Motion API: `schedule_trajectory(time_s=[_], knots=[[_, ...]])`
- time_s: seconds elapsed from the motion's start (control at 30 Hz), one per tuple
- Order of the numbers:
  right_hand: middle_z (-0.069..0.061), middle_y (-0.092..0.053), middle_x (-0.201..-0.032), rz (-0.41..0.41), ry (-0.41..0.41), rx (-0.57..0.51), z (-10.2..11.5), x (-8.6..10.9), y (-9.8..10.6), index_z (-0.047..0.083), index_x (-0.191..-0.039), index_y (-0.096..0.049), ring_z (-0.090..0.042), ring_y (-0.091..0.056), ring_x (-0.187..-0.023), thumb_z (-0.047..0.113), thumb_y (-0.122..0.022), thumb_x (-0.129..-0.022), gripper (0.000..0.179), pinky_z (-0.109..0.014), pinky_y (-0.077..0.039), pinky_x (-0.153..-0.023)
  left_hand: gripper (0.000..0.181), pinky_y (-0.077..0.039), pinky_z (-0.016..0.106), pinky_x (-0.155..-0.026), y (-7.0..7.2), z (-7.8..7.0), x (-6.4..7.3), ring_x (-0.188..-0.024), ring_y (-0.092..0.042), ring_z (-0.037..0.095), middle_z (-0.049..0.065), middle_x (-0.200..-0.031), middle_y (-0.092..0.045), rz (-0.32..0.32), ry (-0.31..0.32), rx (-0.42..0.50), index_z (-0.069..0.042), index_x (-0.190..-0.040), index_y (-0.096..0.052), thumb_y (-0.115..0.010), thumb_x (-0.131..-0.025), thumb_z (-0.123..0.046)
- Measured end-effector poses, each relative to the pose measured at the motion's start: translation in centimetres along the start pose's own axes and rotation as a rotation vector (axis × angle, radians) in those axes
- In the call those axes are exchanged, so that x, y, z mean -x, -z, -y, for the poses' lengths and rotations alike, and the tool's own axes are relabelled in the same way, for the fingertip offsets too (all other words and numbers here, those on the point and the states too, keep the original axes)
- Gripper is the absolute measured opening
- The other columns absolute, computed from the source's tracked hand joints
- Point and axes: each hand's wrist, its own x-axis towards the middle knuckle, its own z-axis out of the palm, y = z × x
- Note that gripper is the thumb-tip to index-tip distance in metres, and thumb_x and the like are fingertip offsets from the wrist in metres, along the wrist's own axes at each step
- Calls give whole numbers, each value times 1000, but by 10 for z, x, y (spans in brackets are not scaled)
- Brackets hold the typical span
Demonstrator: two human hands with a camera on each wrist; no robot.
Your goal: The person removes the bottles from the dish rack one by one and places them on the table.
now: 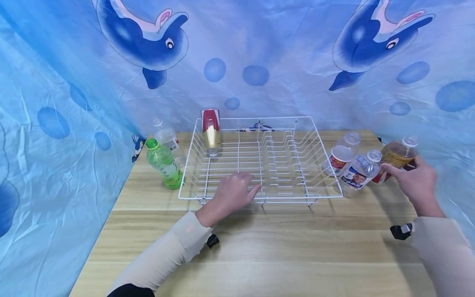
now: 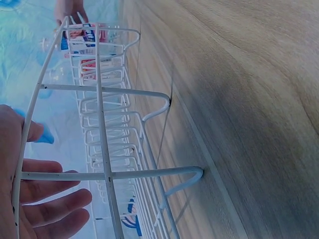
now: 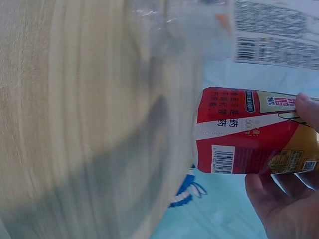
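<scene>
My right hand (image 1: 419, 179) grips a bottle (image 1: 395, 154) with a white cap and a red-and-gold label, at the far right of the table. In the right wrist view, thumb and fingers lie around the label (image 3: 239, 132). My left hand (image 1: 233, 190) is at the front rim of a white wire dish rack (image 1: 289, 198). In the left wrist view, its loosely bent fingers (image 2: 60, 206) reach past the rim wire and hold nothing. Inside the rack's back left corner stands another red-and-gold bottle (image 1: 211, 130), red end up.
Two clear bottles, one behind (image 1: 345, 152) and one in front (image 1: 360, 173), stand right of the rack. To its left are a green bottle (image 1: 163, 163) and a clear bottle (image 1: 168, 138). A blue dolphin-print sheet (image 1: 237, 45) hangs behind the wooden table (image 1: 282, 255).
</scene>
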Motion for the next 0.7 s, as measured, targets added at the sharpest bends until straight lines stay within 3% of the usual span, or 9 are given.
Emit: schedule_trajectory(time_s=[0.17,0.37,0.47,0.57,0.7], knots=[[-31,-44,-136,-15,22,-2,-6,-8,-11,-7,-141,-35,-46,-47,-118,50,-67,-83,88,-8,-42,-57,38,-48,32,-45,0,0,2,-66,-61,20,2,-83,-66,19,10,8,-11,-92,-69,-54,-93,-46],[-32,-52,-125,-30,51,39,-11,-12,-24,-10,-135,-43,-31,-56,-99,41,-66,-87,73,-6,-40,-60,37,-44,29,-43,0,-1,1,-60,-57,17,0,-77,-62,17,12,16,-11,-90,-70,-55,-93,-44],[-30,-49,-131,-7,19,29,-13,-14,-28,-7,-139,-39,-36,-54,-110,40,-63,-88,74,-14,-49,-72,37,-42,27,-41,0,-1,0,-58,-55,15,-1,-75,-61,9,4,18,-11,-90,-70,-55,-93,-44],[-29,-44,-136,6,-5,12,-14,-16,-32,-6,-143,-34,-43,-47,-120,37,-60,-90,73,-28,-51,-86,38,-42,26,-41,-1,-1,-1,-58,-55,15,-1,-75,-62,16,2,18,-12,-90,-70,-52,-94,-45],[-29,-43,-137,1,13,-9,-15,-18,-37,-6,-143,-34,-44,-46,-120,29,-59,-91,67,-27,-50,-87,40,-45,28,-43,-1,-1,-2,-63,-59,17,0,-81,-65,30,8,14,-12,-95,-71,-50,-94,-46]])
